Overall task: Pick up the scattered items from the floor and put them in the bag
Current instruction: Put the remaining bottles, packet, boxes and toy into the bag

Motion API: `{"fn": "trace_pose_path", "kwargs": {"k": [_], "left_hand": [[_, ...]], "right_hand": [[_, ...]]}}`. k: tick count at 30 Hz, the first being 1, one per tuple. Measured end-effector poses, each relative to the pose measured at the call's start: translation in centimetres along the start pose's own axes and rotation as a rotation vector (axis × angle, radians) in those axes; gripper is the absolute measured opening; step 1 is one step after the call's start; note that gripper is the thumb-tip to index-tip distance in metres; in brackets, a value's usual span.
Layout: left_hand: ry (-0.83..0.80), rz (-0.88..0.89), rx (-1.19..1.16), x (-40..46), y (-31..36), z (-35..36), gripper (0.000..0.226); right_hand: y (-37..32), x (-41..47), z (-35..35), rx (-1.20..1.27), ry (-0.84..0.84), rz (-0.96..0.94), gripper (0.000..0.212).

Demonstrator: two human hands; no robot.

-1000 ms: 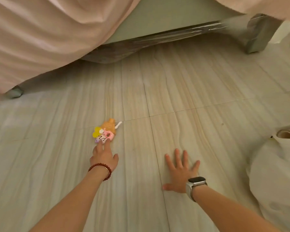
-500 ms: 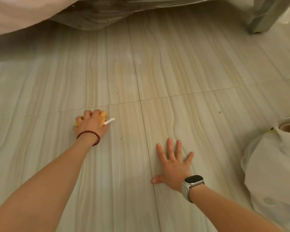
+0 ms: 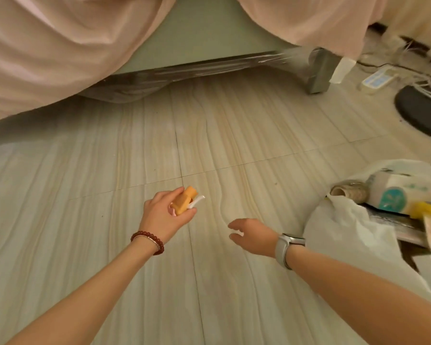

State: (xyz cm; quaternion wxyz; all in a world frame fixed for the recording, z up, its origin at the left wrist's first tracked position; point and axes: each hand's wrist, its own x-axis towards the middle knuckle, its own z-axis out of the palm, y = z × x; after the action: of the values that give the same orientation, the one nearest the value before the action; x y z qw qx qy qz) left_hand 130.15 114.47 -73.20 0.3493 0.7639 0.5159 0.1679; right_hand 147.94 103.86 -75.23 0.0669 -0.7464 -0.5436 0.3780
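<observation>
My left hand (image 3: 163, 216), with a red bead bracelet on the wrist, is closed around a small orange and pink toy (image 3: 184, 204) with a white handle sticking out to the right. The toy is lifted off the tiled floor. My right hand (image 3: 253, 235), wearing a watch, hovers just above the floor with fingers apart and nothing in it. The white plastic bag (image 3: 351, 232) lies at the right, its mouth open. Inside it I see a roll of twine (image 3: 350, 192), a tissue pack (image 3: 406, 195) and something yellow (image 3: 426, 210).
A bed with pink sheets (image 3: 60, 51) hanging down fills the top; its grey leg (image 3: 320, 70) stands at upper right. A power strip (image 3: 378, 79), loose cables and a dark round base (image 3: 423, 110) lie at far right. Bare tiles lie between the bed and my hands.
My left hand has picked the toy up off the floor and drawn it back toward the right. My right hand has lifted off the floor. The view has tilted up, showing more of the bag.
</observation>
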Motion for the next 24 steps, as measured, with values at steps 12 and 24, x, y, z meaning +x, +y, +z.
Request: {"fn": "trace_pose_path", "kwargs": {"k": [12, 24], "left_hand": [[-0.103, 0.534, -0.049, -3.3, 22.6, 12.3, 0.084], [-0.541, 0.593, 0.431, -7.3, 24.8, 21.6, 0.087]], "right_hand": [[14.8, -16.8, -15.8, 0.197, 0.849, 0.295, 0.028], [20.8, -20.3, -13.2, 0.075, 0.703, 0.299, 0.036]]}}
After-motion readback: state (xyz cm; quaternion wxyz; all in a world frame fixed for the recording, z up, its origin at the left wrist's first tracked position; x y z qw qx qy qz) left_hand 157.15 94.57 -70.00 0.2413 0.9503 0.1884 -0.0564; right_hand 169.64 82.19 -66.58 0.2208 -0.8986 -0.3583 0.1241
